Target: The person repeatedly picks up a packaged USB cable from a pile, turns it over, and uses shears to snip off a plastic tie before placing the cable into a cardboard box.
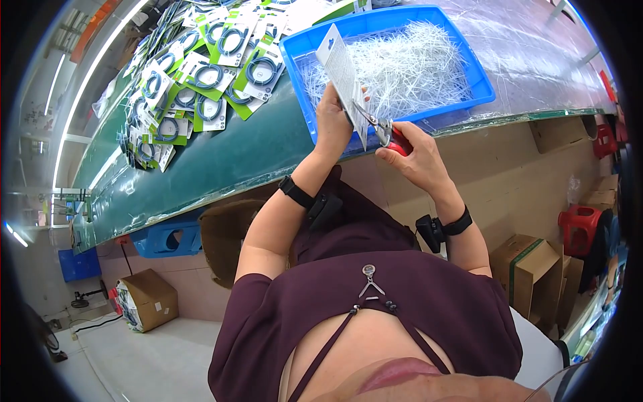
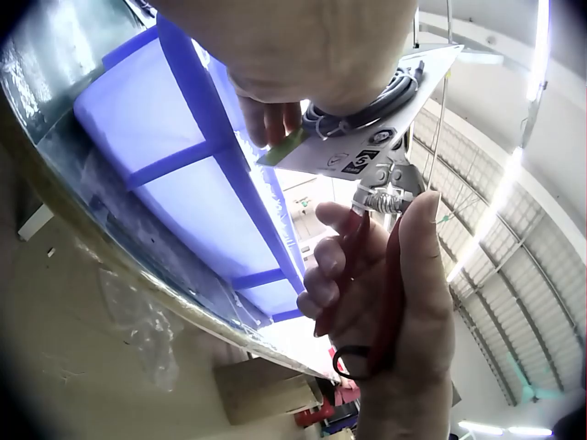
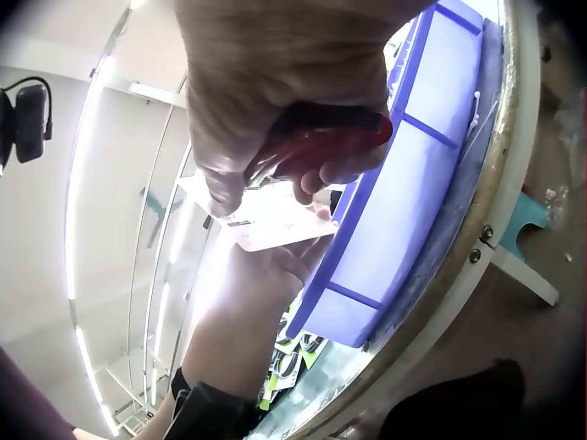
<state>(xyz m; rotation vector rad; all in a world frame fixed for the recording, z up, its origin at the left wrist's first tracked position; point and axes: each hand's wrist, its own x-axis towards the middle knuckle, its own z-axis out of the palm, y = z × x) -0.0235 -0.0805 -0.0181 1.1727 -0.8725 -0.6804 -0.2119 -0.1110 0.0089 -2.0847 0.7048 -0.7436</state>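
Above the front edge of the green counter (image 1: 221, 161), the left hand (image 1: 333, 120) holds a white cardboard package card (image 1: 337, 67) upright, with thumb and fingers pinched on its lower part. The right hand (image 1: 418, 157) is closed around small red-handled metal cutters (image 1: 388, 134), and their tips are at the lower edge of the card.

From the head view only the pale back of the card is visible. The left wrist view shows the other side: a grey coiled cable (image 2: 367, 96) lies on the card, and a green strip and black printed marks sit near the bottom edge. It shows also the metal jaws directly below the card; if they bite it, I cannot tell. The right wrist view shows the fingers curled over the red handles.

Behind both hands stands a blue plastic tray (image 1: 462, 107) filled with thin white plastic strips (image 1: 402, 63). To the left, many similar packaged cables (image 1: 194, 80) lie in a heap on the counter.
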